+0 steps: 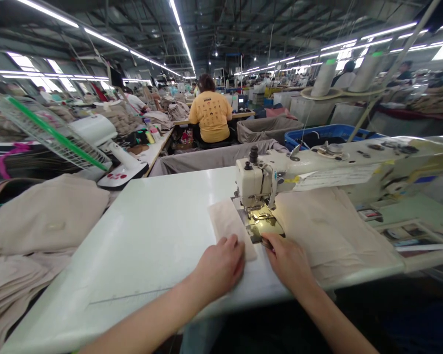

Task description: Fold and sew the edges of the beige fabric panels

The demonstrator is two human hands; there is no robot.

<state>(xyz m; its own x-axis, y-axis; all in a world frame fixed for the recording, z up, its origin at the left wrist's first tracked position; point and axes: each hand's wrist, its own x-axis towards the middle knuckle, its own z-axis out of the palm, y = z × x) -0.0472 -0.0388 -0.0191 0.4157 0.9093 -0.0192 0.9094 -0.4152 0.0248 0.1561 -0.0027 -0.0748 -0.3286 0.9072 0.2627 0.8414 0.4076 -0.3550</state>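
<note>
My left hand (221, 263) rests with curled fingers on a narrow beige fabric piece (227, 219), which lies flat just left of the sewing machine's needle area. My right hand (288, 260) is closed in a pinch at the front edge of the shiny metal needle plate (266, 227). Something small and dark shows at its fingertips, too little of it to name. Above both hands stands the head of the white sewing machine (254, 184), its lamp lighting the plate. To the right, a larger beige fabric panel (328, 231) spreads under the machine arm.
Stacked beige fabric (44, 211) lies at the left, beside a white fan (92, 132) with a green rim. Thread cones (324, 78) stand above the machine. Behind it are a blue basket (317, 132) and a cloth-lined bin (214, 157). A person in yellow (210, 115) sits ahead.
</note>
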